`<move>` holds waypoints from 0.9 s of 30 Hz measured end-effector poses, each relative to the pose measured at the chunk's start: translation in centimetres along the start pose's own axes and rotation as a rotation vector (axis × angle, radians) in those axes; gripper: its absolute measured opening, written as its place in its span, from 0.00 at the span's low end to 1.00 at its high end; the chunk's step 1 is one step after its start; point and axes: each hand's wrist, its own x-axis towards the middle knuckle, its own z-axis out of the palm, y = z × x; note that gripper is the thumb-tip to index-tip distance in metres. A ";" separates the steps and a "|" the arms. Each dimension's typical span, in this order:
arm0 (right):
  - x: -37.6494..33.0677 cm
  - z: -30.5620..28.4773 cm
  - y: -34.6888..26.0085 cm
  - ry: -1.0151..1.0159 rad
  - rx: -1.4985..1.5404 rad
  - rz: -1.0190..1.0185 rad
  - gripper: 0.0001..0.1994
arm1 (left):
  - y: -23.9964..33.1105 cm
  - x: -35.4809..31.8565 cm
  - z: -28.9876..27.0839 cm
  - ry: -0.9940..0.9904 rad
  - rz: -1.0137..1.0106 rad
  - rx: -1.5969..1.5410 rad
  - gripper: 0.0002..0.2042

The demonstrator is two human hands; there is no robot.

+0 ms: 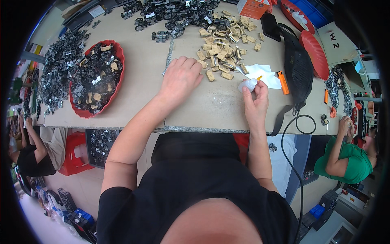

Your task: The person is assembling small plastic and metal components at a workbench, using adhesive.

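Cardboard covers the counter (138,81). Near its front edge, the right hand (255,101) grips a small white glue bottle (248,85) (tip toward a white paper (264,74)). The left hand (180,77) lies flat, fingers loosely spread, holding nothing, touching tan plastic parts (223,44). Toward the left edge sits a red tray (118,57); dark toy cars (170,14) crowd the far edge.

Two bare forearms reach forward. The left hand (180,78) lies palm down, fingers loosely curled; the right hand (256,101) is raised, fingers pinched together.
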 end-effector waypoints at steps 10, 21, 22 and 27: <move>-0.5 -0.5 -1.8 -0.093 0.326 0.152 0.19 | 2.0 -3.8 -1.7 -0.348 -0.970 -2.049 0.12; -1.1 0.6 -2.9 -0.166 0.898 0.291 0.13 | 2.1 -5.4 -1.1 -0.148 -0.783 -1.794 0.15; -1.1 0.7 -2.7 -0.198 0.975 0.316 0.12 | 2.1 -5.5 -1.1 -0.138 -0.764 -1.761 0.15; -1.2 1.6 -3.5 -0.241 1.064 0.424 0.12 | 2.6 -5.7 -1.0 -0.081 -0.725 -1.713 0.16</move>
